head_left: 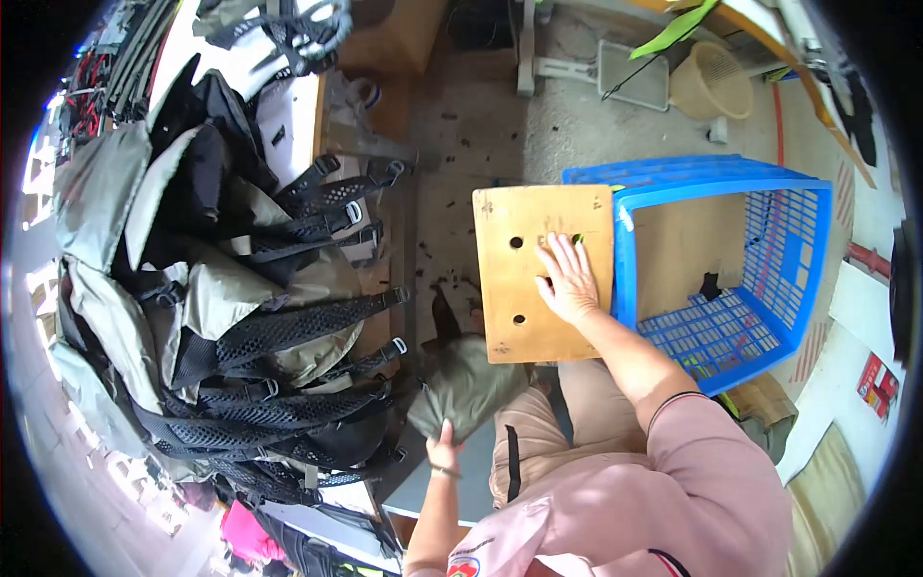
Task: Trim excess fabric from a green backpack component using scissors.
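Note:
My right hand (567,281) lies flat with fingers spread on a tan wooden board (500,279) that has several round holes. The board sits between my lap and the blue crate. Down and to the left, my left hand (444,448) grips the lower edge of an olive-grey fabric piece (471,389), with the thumb on top and the other fingers hidden under the cloth. The fabric's upper edge meets the board's lower left corner. Close to my left hand lies a heap of grey-green backpack parts (327,279) with black mesh straps and buckles.
An open blue plastic crate (625,288) stands right of the board, with cardboard and a small black piece inside. A beige basket (711,82) and a pale tray (632,75) rest farther back. Dark scraps litter the floor (466,144). Pink cloth (252,534) hangs at the lower left.

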The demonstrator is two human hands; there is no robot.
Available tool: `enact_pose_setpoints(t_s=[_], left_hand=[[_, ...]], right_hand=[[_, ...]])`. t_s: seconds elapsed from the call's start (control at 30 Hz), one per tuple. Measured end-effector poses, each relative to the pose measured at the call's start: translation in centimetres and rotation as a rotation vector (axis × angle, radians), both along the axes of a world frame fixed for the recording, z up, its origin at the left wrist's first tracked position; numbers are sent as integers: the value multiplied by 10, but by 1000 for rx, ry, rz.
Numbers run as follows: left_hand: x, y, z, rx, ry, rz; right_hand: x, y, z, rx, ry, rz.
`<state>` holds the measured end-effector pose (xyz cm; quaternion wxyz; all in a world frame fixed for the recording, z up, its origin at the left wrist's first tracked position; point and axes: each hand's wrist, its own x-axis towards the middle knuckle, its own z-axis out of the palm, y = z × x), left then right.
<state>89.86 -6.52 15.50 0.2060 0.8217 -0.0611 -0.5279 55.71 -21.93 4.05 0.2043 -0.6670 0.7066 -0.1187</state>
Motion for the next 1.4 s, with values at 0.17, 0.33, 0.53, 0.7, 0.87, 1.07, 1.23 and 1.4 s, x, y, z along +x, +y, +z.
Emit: enact_pose_setpoints(t_s=[0.17, 0.33, 0.53, 0.7, 0.87, 1.07, 1.23, 1.4], left_hand=[[39, 29, 56, -19, 151, -124], [58, 28, 70, -10, 157, -163], [81, 2, 66, 12, 202, -296], [103, -14, 85, 33, 203, -346], [145, -11, 96, 38, 237, -429], [157, 12, 97, 28, 228, -358], [160, 26, 93, 74, 231, -340], [164, 27, 98, 72, 227, -309]], right_hand=[[-20, 29, 18, 17, -267, -771], [-23, 48, 14, 365, -328, -899], [-29, 44, 13, 598, -300, -931], [-31, 70, -3, 503, -258, -965], [-36, 102, -10, 428, -261, -978], [-35, 136, 2, 445, -254, -983], [-24, 113, 16, 583, 82, -962], [52, 60, 59, 398, 314, -332]])
